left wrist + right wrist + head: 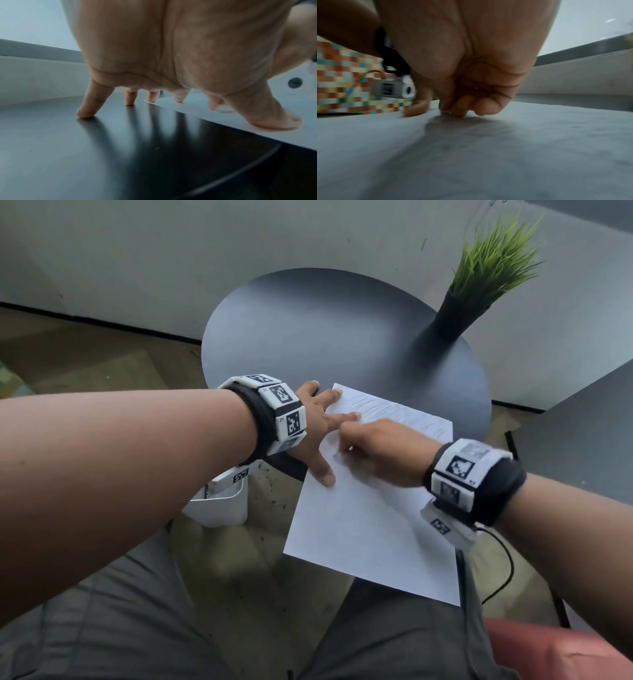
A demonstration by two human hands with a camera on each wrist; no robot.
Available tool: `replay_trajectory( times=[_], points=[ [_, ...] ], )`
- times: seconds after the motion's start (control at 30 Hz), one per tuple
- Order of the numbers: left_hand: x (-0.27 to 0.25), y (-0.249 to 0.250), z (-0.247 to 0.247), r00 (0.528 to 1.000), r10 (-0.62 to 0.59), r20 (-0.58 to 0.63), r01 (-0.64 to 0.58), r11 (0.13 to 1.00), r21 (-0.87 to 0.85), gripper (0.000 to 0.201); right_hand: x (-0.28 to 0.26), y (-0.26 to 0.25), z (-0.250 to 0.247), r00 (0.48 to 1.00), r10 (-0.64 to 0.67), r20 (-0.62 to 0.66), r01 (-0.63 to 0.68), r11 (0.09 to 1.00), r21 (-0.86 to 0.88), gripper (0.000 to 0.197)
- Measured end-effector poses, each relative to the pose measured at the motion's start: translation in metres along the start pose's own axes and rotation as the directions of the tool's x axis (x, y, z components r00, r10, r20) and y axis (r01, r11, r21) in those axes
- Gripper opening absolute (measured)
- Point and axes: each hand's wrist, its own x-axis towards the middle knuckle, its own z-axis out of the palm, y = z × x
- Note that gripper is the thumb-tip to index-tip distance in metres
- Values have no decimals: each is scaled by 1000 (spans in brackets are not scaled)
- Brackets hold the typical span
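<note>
Paper (363, 525) overhanging table (325, 337), left grip (315, 422) pressing, right grip (383, 450) contents hidden

White sheet of paper (359, 525), flat and askew on the round dark worktop (325, 337).
Its far end rests on the worktop, while the near half juts out past the edge, unsupported. Faint pencil scribbles (387, 410) cross the far end, and a grey smudge (337, 456) sits near the left side. The left hand (315, 426) presses its left edge with thumb and two fingertips; the curled right hand (376, 451) touches it at the smudge.
</note>
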Motion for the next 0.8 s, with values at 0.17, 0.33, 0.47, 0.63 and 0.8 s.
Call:
replay_trajectory(
  times=[0.17, 0.33, 0.47, 0.63, 0.8],
  points=[
    [3, 0, 1, 1000, 8, -11, -8, 1000, 21, 118, 2, 23, -5, 949, 288, -126, -290, 957, 5, 21],
    [6, 0, -1, 1000, 25, -17, -25, 999, 29, 114, 0, 13, -5, 994, 112, -7, -112, 993, 27, 16],
    [7, 0, 0, 1000, 12, -11, -11, 999, 51, 120, -1, 39, -12, 946, 316, -73, -304, 942, 140, 9],
    [9, 0, 1, 1000, 23, -15, -22, 997, 72, 122, -14, 1, 6, 998, -24, 59, 19, 997, 77, 10],
    [11, 1, 0, 1000, 15, 3, -15, 998, 68, 122, -9, 29, -10, 974, 189, -124, -186, 982, 36, 13]
  ],
)
